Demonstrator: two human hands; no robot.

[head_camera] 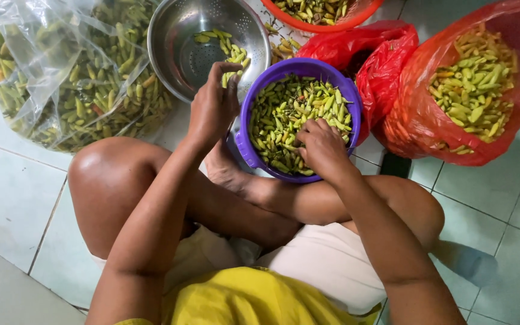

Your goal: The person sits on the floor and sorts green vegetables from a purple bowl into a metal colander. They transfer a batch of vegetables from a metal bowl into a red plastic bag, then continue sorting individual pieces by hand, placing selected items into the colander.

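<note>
While right hand (323, 147) digs into green chilies (296, 114) in purple bowl (245, 129) on tiled floor (13, 192), fingers curled among them, grip unclear. Left hand (215, 105) over steel colander (170, 42) rim, fingers pinched, held item hidden. Best: take one chili per pick, release well inside colander. Red bags (416, 120) just beside bowl.

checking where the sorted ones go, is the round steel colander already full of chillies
No, the round steel colander holds only a few green chillies near its right rim, beside the left hand, and most of its perforated bottom is bare.
</note>
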